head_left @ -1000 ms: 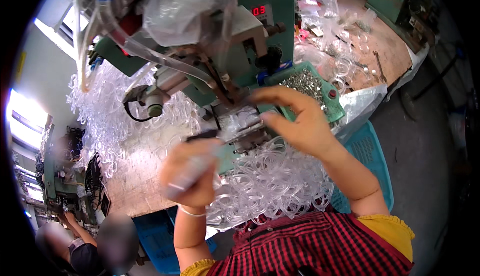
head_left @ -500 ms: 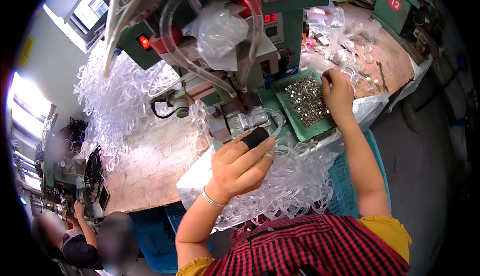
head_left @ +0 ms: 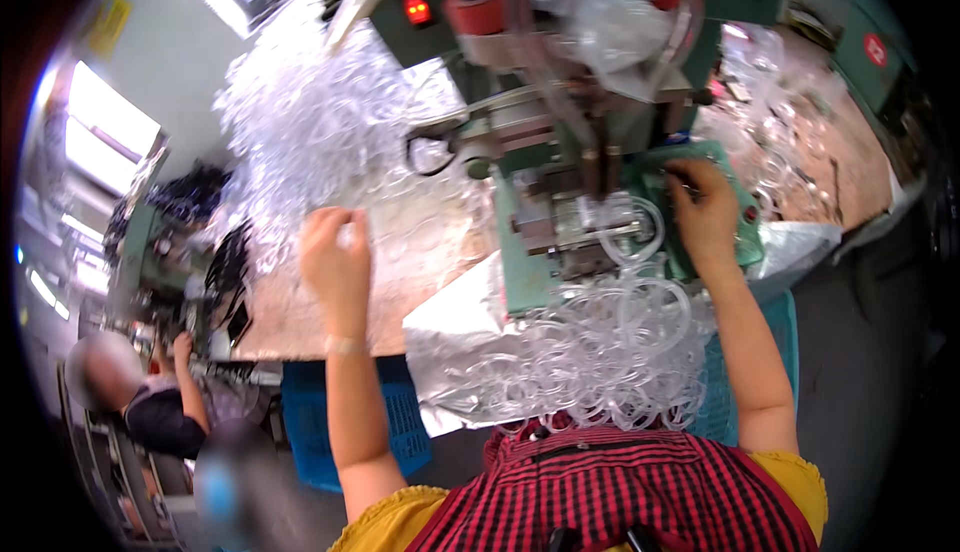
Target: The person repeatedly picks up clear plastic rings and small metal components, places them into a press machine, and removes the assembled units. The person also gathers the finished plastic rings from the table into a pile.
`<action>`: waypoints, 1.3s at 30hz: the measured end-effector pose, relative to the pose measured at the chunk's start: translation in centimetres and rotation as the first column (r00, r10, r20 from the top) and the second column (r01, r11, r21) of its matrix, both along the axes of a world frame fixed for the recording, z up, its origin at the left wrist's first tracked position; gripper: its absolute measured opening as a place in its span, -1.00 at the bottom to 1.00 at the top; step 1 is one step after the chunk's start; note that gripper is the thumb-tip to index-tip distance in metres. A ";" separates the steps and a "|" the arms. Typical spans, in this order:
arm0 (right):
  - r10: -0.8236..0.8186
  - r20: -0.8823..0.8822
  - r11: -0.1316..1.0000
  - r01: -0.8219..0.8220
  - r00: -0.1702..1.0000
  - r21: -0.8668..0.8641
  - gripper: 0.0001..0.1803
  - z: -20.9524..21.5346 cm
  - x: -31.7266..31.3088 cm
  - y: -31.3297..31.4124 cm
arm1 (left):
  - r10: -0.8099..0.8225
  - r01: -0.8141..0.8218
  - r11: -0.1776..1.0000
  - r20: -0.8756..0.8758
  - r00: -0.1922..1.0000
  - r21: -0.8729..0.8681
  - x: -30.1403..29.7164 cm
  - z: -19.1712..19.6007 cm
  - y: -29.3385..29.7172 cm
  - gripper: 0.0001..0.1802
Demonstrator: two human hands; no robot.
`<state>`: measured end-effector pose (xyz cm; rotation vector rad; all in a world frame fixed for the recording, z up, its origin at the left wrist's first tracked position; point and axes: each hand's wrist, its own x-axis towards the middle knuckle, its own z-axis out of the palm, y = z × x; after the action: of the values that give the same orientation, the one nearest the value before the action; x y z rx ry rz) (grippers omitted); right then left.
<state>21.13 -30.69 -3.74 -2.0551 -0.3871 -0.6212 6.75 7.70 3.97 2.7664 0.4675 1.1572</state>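
Note:
My left hand (head_left: 337,257) is over the wooden table, beside the near edge of a big heap of clear plastic tubes (head_left: 310,122). Its fingers are bent together and blurred; whatever they may hold is hidden. Over the green tray (head_left: 742,237) is my right hand (head_left: 705,214), its fingers curled in a pinch, with nothing visible between them. The tray's contents cannot be made out. Between my hands, a clear tube loop (head_left: 657,240) sticks out of the metal jig (head_left: 580,222) of a green bench machine (head_left: 520,277).
Many clear tube rings (head_left: 610,357) are piled on silver sheeting (head_left: 450,337) at the table's front. Blue baskets (head_left: 310,422) stand below. Bags and loose parts lie on the right side of the wooden table (head_left: 865,167). Another person (head_left: 165,407) sits at far left.
My left hand has left the jig and swung left to the table by the tube heap. My right hand stays at the tray. The whole view has shifted, moving the machine rightward in the picture.

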 end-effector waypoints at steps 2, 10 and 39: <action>-0.001 -0.092 1.000 0.002 0.996 0.017 -0.84 0.3 -0.1 0.0 | 0.458 -0.374 0.889 -0.515 0.725 0.263 3.3 -4.4 2.7 -0.49; -0.186 -0.069 0.981 0.189 0.980 0.041 -0.86 -1.0 -4.1 -7.1 | 0.153 -0.411 0.688 -0.434 0.888 -0.599 8.9 -16.8 10.1 -0.59; 0.704 -0.174 0.474 -0.272 0.689 0.838 -0.50 7.6 -4.0 5.2 | -0.551 0.834 0.529 0.684 0.477 -0.156 4.4 3.9 -14.7 -0.83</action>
<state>17.15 -25.46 3.83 -1.0760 -0.3235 0.1714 11.19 -6.96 7.89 1.6943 -0.4379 1.2724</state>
